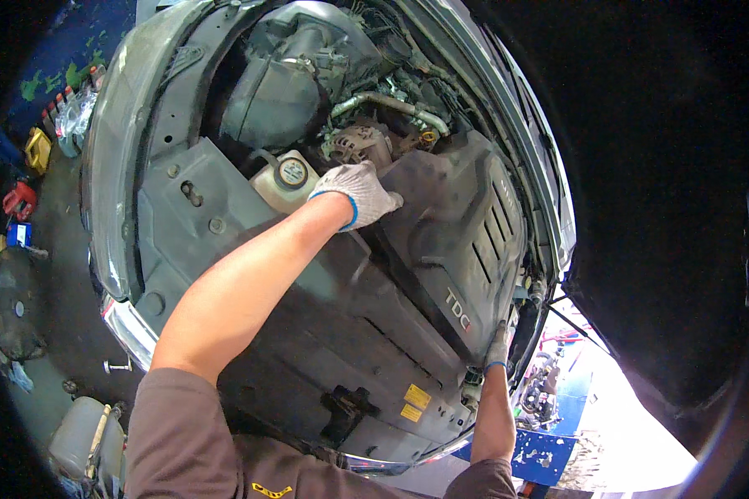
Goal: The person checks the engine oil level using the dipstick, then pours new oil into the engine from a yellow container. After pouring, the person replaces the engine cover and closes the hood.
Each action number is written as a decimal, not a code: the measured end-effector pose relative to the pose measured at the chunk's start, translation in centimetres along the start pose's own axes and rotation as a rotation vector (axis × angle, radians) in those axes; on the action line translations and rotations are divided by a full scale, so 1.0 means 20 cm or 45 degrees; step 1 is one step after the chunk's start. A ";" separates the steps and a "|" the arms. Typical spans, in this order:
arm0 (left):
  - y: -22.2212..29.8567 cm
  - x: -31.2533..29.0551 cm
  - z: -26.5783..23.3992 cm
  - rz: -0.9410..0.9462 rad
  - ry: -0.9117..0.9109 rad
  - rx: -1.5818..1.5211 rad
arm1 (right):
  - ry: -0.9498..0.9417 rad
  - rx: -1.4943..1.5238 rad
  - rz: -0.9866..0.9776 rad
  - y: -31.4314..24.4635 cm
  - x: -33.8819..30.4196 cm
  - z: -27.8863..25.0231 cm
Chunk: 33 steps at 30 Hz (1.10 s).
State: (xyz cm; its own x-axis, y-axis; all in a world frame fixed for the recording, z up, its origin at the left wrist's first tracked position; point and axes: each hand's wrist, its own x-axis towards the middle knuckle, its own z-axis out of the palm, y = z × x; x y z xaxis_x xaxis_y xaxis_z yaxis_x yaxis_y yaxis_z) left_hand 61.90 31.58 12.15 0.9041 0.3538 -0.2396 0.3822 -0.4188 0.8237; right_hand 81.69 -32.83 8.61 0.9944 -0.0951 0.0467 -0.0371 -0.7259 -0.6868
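Clasping engine cover [453, 224], left hand [356, 191] beside capped reservoir [280, 185], right hand [498, 345] of unclear grip

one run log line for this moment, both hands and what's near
left hand: gloved, at left edge of engine cover | right hand: gloved, at same cover's right edge | nearby: capped fluid reservoir beside left hand

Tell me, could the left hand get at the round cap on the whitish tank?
Probably yes: the cap sits uncovered, close beside the left hand, which would likely just have to leave the engine cover.
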 end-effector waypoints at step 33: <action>0.03 0.02 0.02 -0.004 0.100 0.156 | 0.226 -0.564 -0.086 -0.53 -0.19 0.05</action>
State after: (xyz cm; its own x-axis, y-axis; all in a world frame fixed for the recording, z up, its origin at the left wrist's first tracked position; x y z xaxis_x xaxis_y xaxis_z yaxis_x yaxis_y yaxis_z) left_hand 62.54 31.15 12.31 0.8868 0.4181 -0.1971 0.4101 -0.5149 0.7528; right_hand 78.32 -24.10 14.97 0.9653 -0.1245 0.2297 -0.0502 -0.9511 -0.3047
